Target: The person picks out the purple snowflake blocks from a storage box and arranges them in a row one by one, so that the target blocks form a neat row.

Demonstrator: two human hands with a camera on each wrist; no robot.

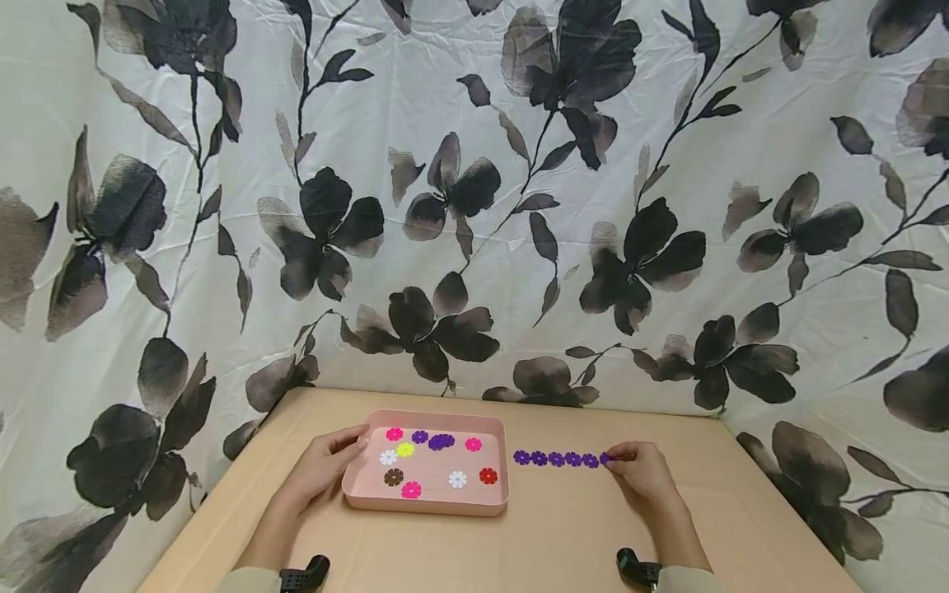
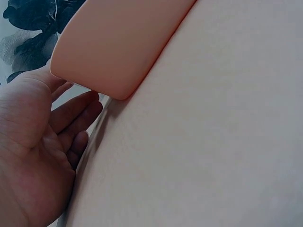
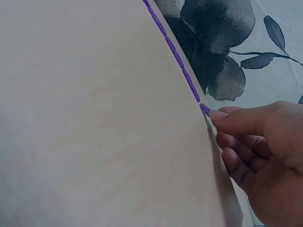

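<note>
A shallow pink tray [image 1: 426, 504] lies on the table, with flower-shaped pieces in several colours in it. My left hand [image 1: 324, 464] holds the tray's left side, thumb and forefinger at the rim; the left wrist view shows its other fingers loosely bent beside the tray wall [image 2: 109, 52]. Right of the tray, purple flower pieces [image 1: 556, 459] form a straight row running left to right. At the right end of that row my right hand [image 1: 643, 471] pinches the last purple flower piece [image 3: 204, 109] between thumb and forefinger, which partly cover it.
Among the tray's pieces are purple ones [image 1: 441, 442], a yellow one [image 1: 404, 450], a brown one [image 1: 394, 477] and a red one [image 1: 488, 476], plus pink and white ones. The tan table [image 1: 563, 543] ends at a white floral cloth [image 1: 519, 329] behind.
</note>
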